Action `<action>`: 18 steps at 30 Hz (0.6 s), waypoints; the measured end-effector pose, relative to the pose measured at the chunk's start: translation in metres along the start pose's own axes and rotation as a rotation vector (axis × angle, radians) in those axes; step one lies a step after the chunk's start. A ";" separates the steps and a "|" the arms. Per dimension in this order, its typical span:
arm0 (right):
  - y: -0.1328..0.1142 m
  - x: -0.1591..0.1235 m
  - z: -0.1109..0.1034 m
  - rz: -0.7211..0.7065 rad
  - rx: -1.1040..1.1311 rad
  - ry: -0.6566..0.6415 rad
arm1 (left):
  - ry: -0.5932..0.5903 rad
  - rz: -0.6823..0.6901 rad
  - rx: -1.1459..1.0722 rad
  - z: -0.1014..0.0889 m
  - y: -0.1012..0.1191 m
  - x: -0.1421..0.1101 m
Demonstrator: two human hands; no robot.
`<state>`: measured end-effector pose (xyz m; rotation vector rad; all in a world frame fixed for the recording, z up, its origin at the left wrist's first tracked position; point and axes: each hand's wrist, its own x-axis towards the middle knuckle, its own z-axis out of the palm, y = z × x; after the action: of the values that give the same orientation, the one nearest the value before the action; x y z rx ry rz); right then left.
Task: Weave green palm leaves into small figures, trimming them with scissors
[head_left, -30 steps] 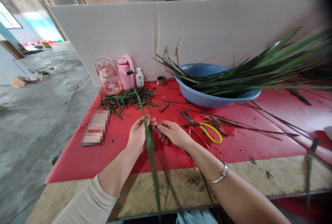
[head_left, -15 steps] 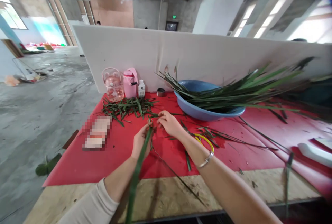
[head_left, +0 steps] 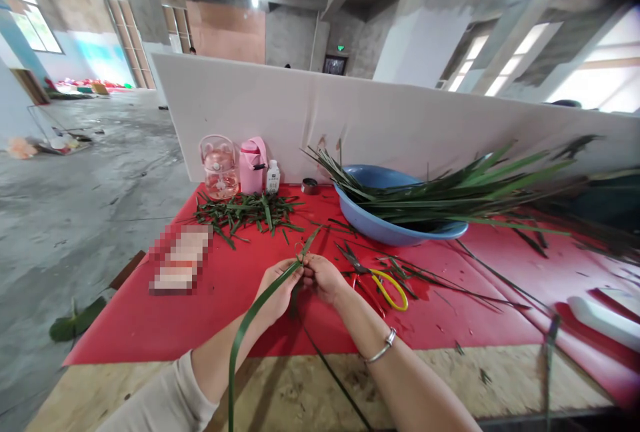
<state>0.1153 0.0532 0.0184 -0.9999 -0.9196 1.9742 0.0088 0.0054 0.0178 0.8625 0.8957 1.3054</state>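
Long green leaf strips (head_left: pixel 249 317) run through my fingers over the red table covering. My left hand (head_left: pixel 278 289) is closed on them, with one strip curving down across my wrist toward the front edge. Close against it, my right hand (head_left: pixel 323 277) pinches the same strips, where a short leaf end sticks up between the fingertips. The fold between my fingers is too small to make out. To the right of my right hand lie scissors (head_left: pixel 383 285) with one yellow and one red handle, blades partly apart.
A blue basin (head_left: pixel 400 232) full of long leaves stands back right. Cut leaf pieces (head_left: pixel 250 212) lie heaped before a clear pink bottle (head_left: pixel 221 172), a pink flask (head_left: pixel 251 169) and a small white bottle (head_left: pixel 273 177). Behind rises a white panel (head_left: pixel 240 105).
My right hand has come down and left to meet my left hand, and it now pinches the leaf strips. The scissors, earlier partly behind my forearm, are in plain sight.
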 end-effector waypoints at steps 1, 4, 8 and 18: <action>0.001 0.000 -0.001 0.004 -0.004 -0.008 | -0.015 -0.002 -0.002 0.000 -0.001 0.000; 0.004 0.001 -0.002 0.015 -0.017 -0.030 | -0.053 -0.018 -0.012 0.000 -0.002 -0.001; 0.007 0.002 -0.002 -0.001 -0.007 -0.044 | -0.056 -0.011 0.029 0.002 0.000 -0.002; 0.006 -0.011 0.001 -0.132 -0.208 0.010 | 0.239 0.385 0.582 -0.027 0.003 0.010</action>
<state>0.1177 0.0413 0.0173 -1.0336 -1.1739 1.7893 -0.0164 0.0163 0.0082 1.4020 1.3850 1.5235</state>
